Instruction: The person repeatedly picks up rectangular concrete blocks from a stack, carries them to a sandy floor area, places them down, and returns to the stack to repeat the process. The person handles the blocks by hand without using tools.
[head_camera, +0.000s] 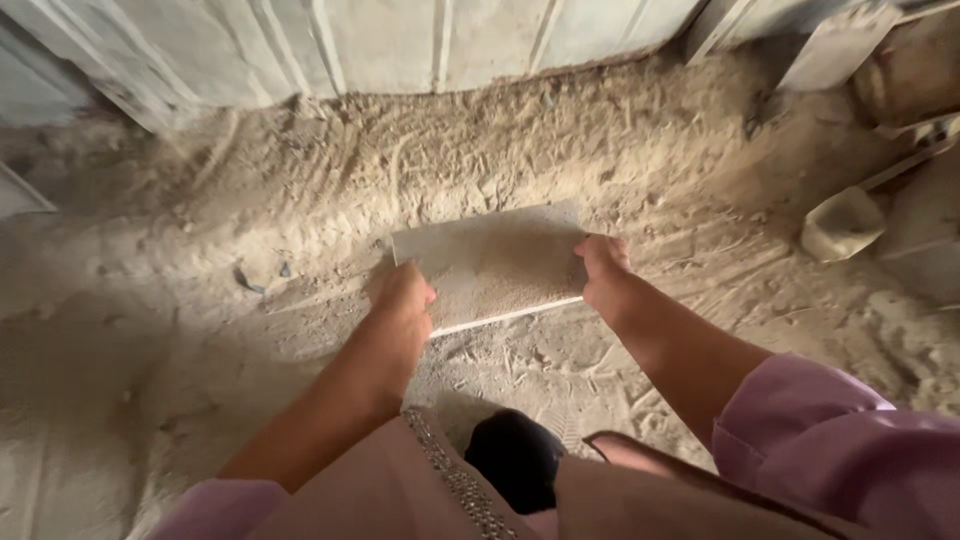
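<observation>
While both hands gripped the flat board (490, 265) by its short ends, the left hand (402, 300) was curled shut around the left edge and the right hand (603, 265) was closed on the right edge, its fingers hidden behind the panel. The board was held low over the sandy floor (300, 200), tilted with its far edge higher, and a layer of fine sand lay on its face. To carry that load well, I judged the hands needed an even grip at matching heights, so the sand would not slide off one corner, and a slow, level lift. Beyond the board, raked sand rose toward a pale panelled wall (400, 40); a scoop-like container (843, 222) sat well off to the right.
</observation>
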